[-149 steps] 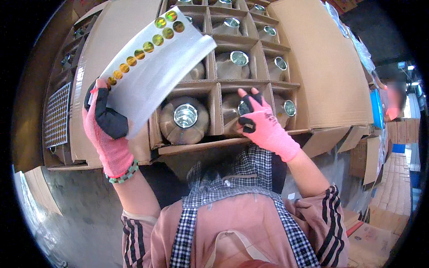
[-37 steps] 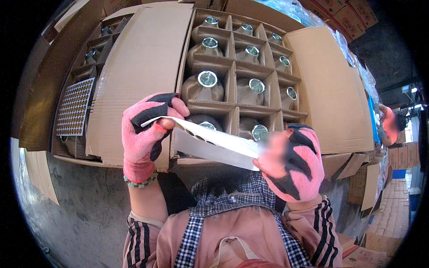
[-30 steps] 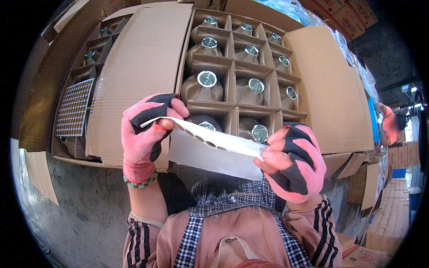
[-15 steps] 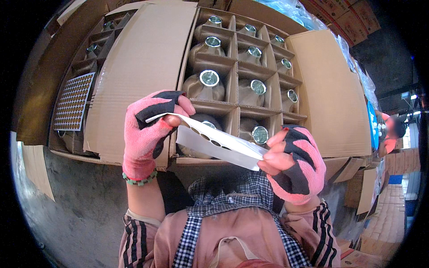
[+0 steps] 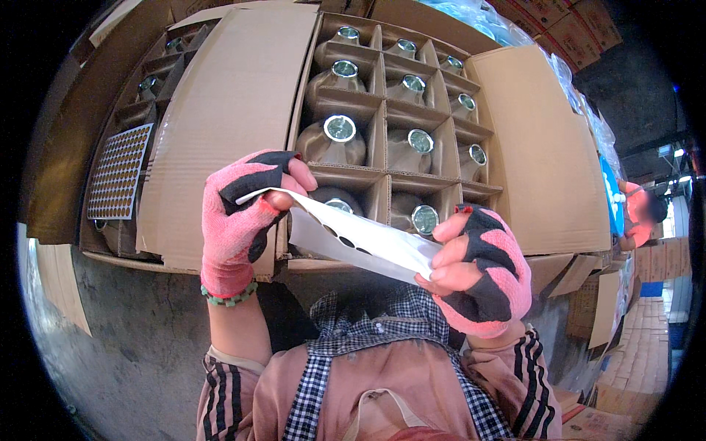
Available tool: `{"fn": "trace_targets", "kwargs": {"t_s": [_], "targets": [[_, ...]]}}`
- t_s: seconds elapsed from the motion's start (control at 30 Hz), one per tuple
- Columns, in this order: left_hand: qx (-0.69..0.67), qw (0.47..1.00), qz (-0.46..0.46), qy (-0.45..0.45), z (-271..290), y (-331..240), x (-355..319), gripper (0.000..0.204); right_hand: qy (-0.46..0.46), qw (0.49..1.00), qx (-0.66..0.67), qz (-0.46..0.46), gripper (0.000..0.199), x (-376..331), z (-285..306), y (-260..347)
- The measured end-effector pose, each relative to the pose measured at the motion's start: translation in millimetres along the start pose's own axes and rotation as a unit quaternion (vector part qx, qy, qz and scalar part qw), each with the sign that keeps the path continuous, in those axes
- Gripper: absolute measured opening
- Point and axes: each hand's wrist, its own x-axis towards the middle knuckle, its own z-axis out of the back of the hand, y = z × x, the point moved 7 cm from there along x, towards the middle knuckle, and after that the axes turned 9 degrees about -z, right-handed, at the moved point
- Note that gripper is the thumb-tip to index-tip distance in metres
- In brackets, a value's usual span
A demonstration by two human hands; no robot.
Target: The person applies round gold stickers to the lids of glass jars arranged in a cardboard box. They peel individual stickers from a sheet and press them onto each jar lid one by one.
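Note:
Between my two hands, in pink and black fingerless gloves, a white sticker sheet [image 5: 390, 246] is stretched over the near edge of an open carton. Its top layer is folded back, and a row of dark round spots shows along the fold. My left hand [image 5: 254, 213] pinches the sheet's left end, fingers closed. My right hand [image 5: 482, 268] pinches the right end between thumb and fingers. Behind the sheet, several rounded glass vessels [image 5: 340, 129] with silvery rims stand upright in the cells of cardboard dividers [image 5: 384, 110]; the sheet partly covers the nearest ones.
Left of the carton's raised flap [image 5: 220, 110], a second box holds similar vessels, with a sheet of round brown stickers [image 5: 121, 173] on top. Another flap [image 5: 540, 147] spreads to the right. A person in a pink top [image 5: 643, 213] is at the far right, near stacked cartons.
My right fingers have shifted slightly on the sheet's right end, and the folded layer lies a little flatter. The view has moved slightly. Both hands keep their hold.

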Motion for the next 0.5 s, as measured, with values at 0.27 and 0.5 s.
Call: {"fn": "trace_targets", "kwargs": {"t_s": [0.27, 0.5], "targets": [[0.017, 1.000, -0.008, 0.006, -1.5, -1.4, 1.3, 0.026, -0.031, 0.998, 0.048, 0.005, 0.023, -3.1, 3.0, 1.8], [0.031, 1.000, 0.001, 0.000, -1.5, -0.6, 0.7, 0.029, 0.010, 1.000, 0.016, 0.002, 0.025, -3.9, 0.5, -0.9]]}}
